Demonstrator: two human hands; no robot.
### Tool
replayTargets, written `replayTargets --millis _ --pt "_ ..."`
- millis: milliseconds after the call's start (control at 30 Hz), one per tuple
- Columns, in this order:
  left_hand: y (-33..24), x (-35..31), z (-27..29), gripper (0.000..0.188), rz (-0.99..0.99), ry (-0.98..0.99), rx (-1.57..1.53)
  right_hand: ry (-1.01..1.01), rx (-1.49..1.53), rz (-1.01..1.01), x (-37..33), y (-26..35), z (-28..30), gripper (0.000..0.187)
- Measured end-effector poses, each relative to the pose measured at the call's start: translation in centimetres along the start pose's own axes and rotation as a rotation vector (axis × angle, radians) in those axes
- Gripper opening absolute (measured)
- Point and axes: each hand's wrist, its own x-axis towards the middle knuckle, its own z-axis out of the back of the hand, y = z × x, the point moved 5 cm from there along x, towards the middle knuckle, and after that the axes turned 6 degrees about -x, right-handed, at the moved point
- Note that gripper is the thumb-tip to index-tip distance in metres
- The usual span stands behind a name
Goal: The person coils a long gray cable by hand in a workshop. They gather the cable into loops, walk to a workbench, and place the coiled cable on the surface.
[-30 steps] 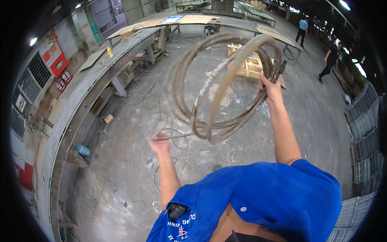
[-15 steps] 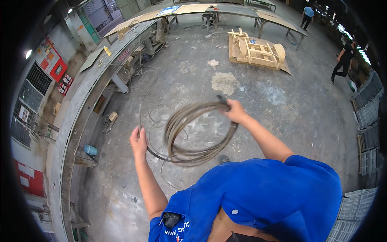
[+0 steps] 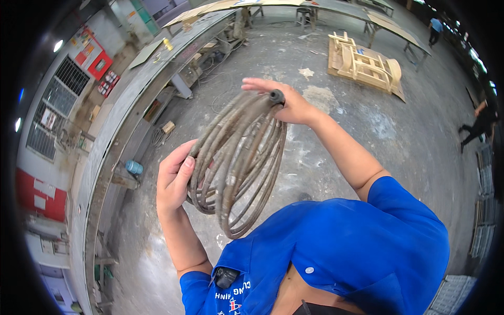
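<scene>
Workshop bkgd: grey concrete floor (image 3: 336, 163) is spreading under the operator; a long bench (image 3: 107, 152) is running along the L side, w/ a yellow bottle (image 3: 167, 44) standing on it & a blue container (image 3: 134, 167) sitting just beside its lower part. Pale wooden frame parts (image 3: 365, 68) are resting on a board at upper R; two persons are showing near the R edge & upper R corner.

Item: coil (image 3: 233, 163) of brown-grey hose or heavy cable (type not certain), hanging in the air btwn both hands, in front of the blue shirt. Long axis is running from upper R to lower L, steeply; lower loops are dangling free, near the shirt front. Dark round end fitting (image 3: 276, 96) is protruding at the top, beside the R thumb base.

L hand (image 3: 176, 176): is gripping the coil's L flank approx. mid-height, thumb in front, fingers wrapping behind; coil is lying immediately to its R.

R hand (image 3: 286, 102): is supporting the top end; fingers are pointing L, nearly straight, over the loops, thumb below. Cannot tell if the thumb is pressing on them (blur). Coil is lying below & L of this hand.

Ref. position: R hand is being nearer the fitting; L hand, nearer the lower loops.
</scene>
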Motion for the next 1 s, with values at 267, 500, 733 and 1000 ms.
replayTargets --millis 267,500,733,1000 --pt "0.8 -0.9 5.0 0.042 0.023 -0.022 -0.066 0.086 -0.460 0.122 3.6 2.2 -0.7 0.036" --pt "13.5 -3.0 12.2 0.042 0.071 -0.471 0.064 -0.285 -0.140 -0.203 4.5 4.7 5.3 0.025" --pt "28.0 4.8 -3.4 0.062 0.003 -0.258 0.413 -0.523 0.339 -0.238 3.4 5.9 10.7 0.019" --pt "31.1 9.5 -14.2 0.039 0.328 0.094 0.617 -0.799 0.409 -0.211 -3.3 4.2 24.2 0.016"
